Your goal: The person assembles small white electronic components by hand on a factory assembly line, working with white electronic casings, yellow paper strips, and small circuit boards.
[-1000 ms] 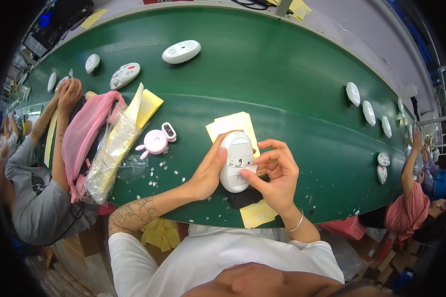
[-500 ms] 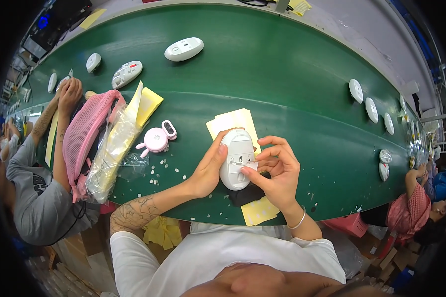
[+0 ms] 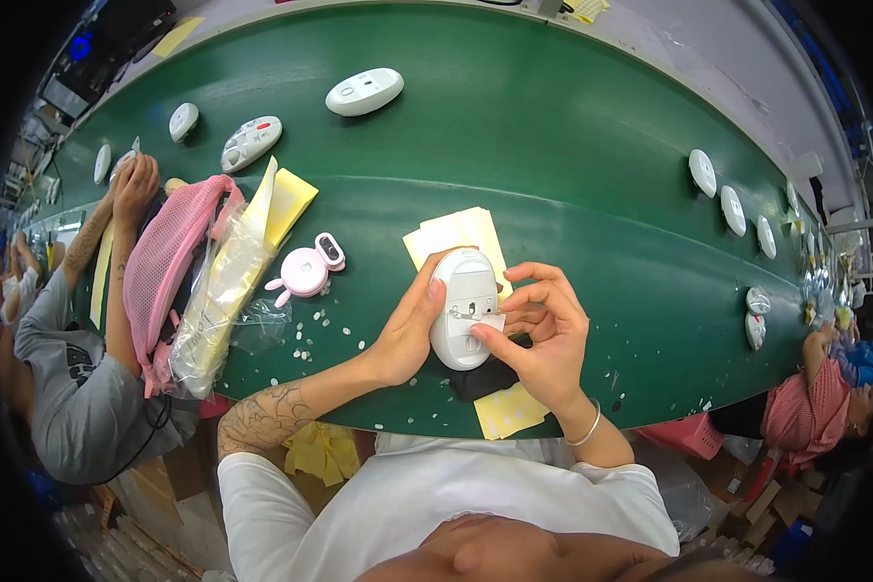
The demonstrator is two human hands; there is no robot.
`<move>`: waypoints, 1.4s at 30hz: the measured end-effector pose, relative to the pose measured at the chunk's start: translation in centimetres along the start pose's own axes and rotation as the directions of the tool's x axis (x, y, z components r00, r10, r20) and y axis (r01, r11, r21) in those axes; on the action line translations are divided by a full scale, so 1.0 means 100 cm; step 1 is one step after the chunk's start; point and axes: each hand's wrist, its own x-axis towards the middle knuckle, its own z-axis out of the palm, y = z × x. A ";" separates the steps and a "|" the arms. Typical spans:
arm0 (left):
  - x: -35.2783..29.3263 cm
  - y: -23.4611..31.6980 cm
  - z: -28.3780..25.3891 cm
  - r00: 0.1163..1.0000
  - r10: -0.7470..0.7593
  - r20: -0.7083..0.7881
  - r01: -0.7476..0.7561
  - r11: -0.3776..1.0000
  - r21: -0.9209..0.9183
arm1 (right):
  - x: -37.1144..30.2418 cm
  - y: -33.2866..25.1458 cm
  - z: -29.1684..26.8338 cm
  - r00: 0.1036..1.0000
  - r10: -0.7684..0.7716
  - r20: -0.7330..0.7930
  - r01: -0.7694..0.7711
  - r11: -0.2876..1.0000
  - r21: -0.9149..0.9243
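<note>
A worker's left hand [image 3: 407, 335] is cupping a white computer mouse [image 3: 464, 308] belly-up just above the green bench [image 3: 572, 175], thumb along its left flank, the grip closed on the shell. The right hand [image 3: 543, 335] is pinching a small white sticker [image 3: 485, 325] against the underside, at about 4 o'clock from the mouse's centre, its grip clenched on that sticker.

At 12 o'clock from the mouse, a stack of pale yellow sheets [image 3: 456, 233] is lying on the bench; another yellow sheet [image 3: 509, 409] is sitting at 6 o'clock by the bench edge, beside a dark pad [image 3: 480, 378]. A pink rabbit-shaped gadget [image 3: 306, 272] is resting at 9 o'clock amid scattered white paper dots [image 3: 315, 325].

The sticker appears only partly seated, though its edges are too small to read clearly. If the right fingers press unevenly, it is likely to go on crooked or trap a crease; it might also cover the sensor window or switch in the base. The mouse is riding in one hand only, so a hard push could roll it out toward the bench edge. Loose dots nearby could cling to the adhesive.

At 9 o'clock, a co-worker's arm [image 3: 116, 252] is working beside a pink mesh bag [image 3: 165, 262], well apart.
</note>
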 end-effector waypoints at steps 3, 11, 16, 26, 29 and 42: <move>0.000 0.000 0.000 1.000 0.005 0.001 -0.005 1.000 0.007 | 0.000 0.000 0.000 1.000 -0.004 0.001 0.004 1.000 -0.013; -0.001 0.001 0.000 1.000 -0.016 -0.022 0.016 1.000 0.022 | 0.000 0.000 0.001 1.000 -0.006 0.000 0.006 1.000 -0.027; -0.002 0.000 -0.001 1.000 -0.018 -0.011 0.018 1.000 0.012 | 0.000 -0.001 0.002 1.000 -0.018 -0.005 0.018 0.999 -0.048; -0.003 -0.001 -0.005 0.999 -0.005 0.054 0.011 0.995 -0.101 | -0.001 -0.003 0.002 0.999 -0.038 -0.006 0.037 0.997 -0.069; -0.003 -0.001 -0.003 0.999 -0.028 0.033 0.031 0.994 -0.105 | -0.002 -0.002 0.003 0.999 -0.048 -0.009 0.047 0.995 -0.088; -0.004 -0.001 0.000 1.000 0.000 -0.024 0.000 1.000 0.000 | -0.003 -0.004 0.004 0.998 -0.053 -0.015 0.051 0.994 -0.096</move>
